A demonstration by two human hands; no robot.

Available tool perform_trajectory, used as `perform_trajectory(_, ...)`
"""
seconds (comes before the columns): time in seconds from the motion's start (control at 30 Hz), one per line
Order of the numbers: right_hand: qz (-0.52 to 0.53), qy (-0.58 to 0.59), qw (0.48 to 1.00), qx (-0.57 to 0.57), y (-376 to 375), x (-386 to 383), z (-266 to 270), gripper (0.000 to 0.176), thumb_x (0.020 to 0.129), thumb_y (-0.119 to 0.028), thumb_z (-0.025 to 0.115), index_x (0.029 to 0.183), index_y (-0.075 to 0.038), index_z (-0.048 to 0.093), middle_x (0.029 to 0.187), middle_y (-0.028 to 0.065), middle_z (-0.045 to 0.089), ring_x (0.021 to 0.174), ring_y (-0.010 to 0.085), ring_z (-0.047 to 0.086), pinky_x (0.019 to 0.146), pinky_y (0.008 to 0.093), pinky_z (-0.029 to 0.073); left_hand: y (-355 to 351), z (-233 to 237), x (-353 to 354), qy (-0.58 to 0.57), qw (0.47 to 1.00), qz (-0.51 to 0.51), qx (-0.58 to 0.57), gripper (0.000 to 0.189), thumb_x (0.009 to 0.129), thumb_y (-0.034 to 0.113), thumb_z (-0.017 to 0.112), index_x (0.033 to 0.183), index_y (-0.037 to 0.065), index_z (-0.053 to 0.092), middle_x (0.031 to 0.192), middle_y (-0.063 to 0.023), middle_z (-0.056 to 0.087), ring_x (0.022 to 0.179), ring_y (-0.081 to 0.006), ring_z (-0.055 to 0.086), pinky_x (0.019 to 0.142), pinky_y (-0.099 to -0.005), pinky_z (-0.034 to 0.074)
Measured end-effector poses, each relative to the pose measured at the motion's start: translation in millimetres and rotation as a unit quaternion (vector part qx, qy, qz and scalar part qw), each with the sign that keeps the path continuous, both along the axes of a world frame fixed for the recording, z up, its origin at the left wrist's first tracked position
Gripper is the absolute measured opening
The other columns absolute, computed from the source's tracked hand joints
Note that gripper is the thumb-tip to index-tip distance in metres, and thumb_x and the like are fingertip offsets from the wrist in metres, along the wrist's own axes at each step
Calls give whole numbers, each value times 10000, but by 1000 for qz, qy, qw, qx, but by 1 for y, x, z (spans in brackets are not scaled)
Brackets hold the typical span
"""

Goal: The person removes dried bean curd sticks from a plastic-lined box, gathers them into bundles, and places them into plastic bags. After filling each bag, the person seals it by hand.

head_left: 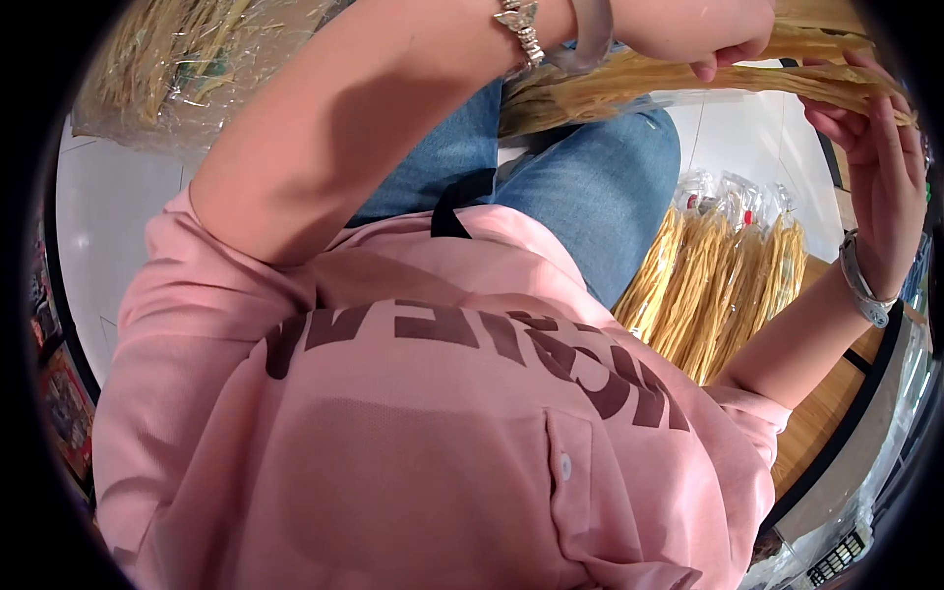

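A long bundle of yellow, wrinkled dried bean curd sticks (629,87) stretches across above my knees towards the upper right. My right hand (870,138), with a watch on its wrist, has its fingers and thumb around the far right end of the sticks. Over the same bundle, at the top edge, is my left hand (703,34), wearing bracelets. Its fingers are curled in, and whatever they may hold is hidden. More yellow sticks (826,44) lie behind the bundle, between and beyond my hands.
Several clear-wrapped packs of yellow sticks (723,285) stand to the right of my leg. A large clear plastic bag (197,79) of sticks is at the upper left, on white floor tiles (118,206). A dark-edged wooden shelf (821,423) runs along the right.
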State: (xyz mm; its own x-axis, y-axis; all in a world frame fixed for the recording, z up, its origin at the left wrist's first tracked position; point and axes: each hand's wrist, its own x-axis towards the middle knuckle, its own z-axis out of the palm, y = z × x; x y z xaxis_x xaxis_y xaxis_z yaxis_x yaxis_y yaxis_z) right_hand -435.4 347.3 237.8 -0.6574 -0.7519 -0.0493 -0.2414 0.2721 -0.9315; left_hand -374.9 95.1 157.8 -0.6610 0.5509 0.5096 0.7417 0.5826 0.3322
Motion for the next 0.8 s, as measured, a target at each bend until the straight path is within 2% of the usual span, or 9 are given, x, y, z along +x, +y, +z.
perform_trajectory(0.13, -21, 7, 1000, 16, -7, 2, -8, 313, 974, -118, 403, 1233, 52, 447, 1270, 172, 488, 983, 222, 619, 859, 307, 526, 0, -4, 3, 37, 999, 10, 9, 102, 662, 108, 689, 746, 50, 686, 769, -132, 630, 780, -294, 621, 694, -374, 496)
perform_trajectory(0.27, -81, -5, 997, 12, -22, 14, -39, 262, 957, -140, 471, 1135, 45, 523, 1134, 160, 586, 868, 173, 645, 817, 278, 538, -7, 19, 6, -79, 997, 4, -5, 76, 662, 111, 687, 711, 53, 685, 710, -144, 634, 708, -303, 626, 652, -376, 494)
perform_trajectory(0.33, -88, 53, 993, 63, -39, 29, -55, 304, 927, -226, 553, 1086, 32, 580, 956, 94, 648, 832, 125, 633, 763, 228, 501, -6, 21, 7, -69, 998, 0, -6, 83, 664, 122, 688, 707, 50, 684, 698, -148, 633, 695, -304, 627, 642, -375, 492)
perform_trajectory(0.37, -64, 65, 993, 71, -39, 31, -69, 286, 884, -251, 622, 1006, 8, 629, 878, 38, 657, 769, 61, 602, 733, 198, 484, -7, 23, 7, -75, 997, -4, -9, 89, 665, 128, 688, 707, 49, 684, 695, -150, 633, 692, -304, 627, 639, -375, 491)
perform_trajectory(0.4, -89, 6, 993, 78, -40, 33, -78, 288, 890, -261, 611, 1013, -1, 628, 870, 24, 655, 772, 68, 605, 747, 209, 485, -9, 27, 6, -100, 995, -11, -18, 96, 667, 133, 688, 713, 49, 685, 699, -152, 633, 697, -304, 627, 641, -374, 490)
perform_trajectory(0.47, -58, -90, 992, 66, -32, 27, -84, 302, 903, -268, 591, 1055, -9, 616, 906, 23, 651, 788, 68, 604, 771, 219, 481, -7, 24, 6, -111, 994, -4, -18, 108, 672, 142, 688, 726, 48, 686, 703, -154, 634, 701, -305, 627, 644, -373, 488)
perform_trajectory(0.57, -55, -17, 995, 84, -32, 28, -67, 326, 926, -252, 548, 1140, -8, 573, 984, 43, 635, 809, 80, 608, 788, 236, 482, -3, 14, 8, -98, 995, 4, -8, 116, 682, 145, 684, 744, 47, 687, 705, -157, 635, 702, -308, 627, 651, -373, 487)
perform_trajectory(0.67, -63, -5, 994, 85, -27, 20, -40, 279, 928, -199, 539, 1116, 2, 583, 965, 64, 653, 806, 105, 633, 729, 223, 501, -11, 19, 4, -134, 990, -38, -6, 111, 686, 138, 679, 747, 46, 687, 707, -159, 636, 704, -310, 627, 655, -371, 488)
perform_trajectory(0.8, -51, 57, 982, 175, -41, 26, -39, 221, 904, -153, 570, 1054, 4, 612, 942, 72, 664, 802, 114, 646, 728, 224, 509, -8, 17, 4, -131, 991, -39, 7, 98, 664, 125, 681, 707, 37, 681, 705, -168, 635, 690, -317, 628, 643, -375, 491)
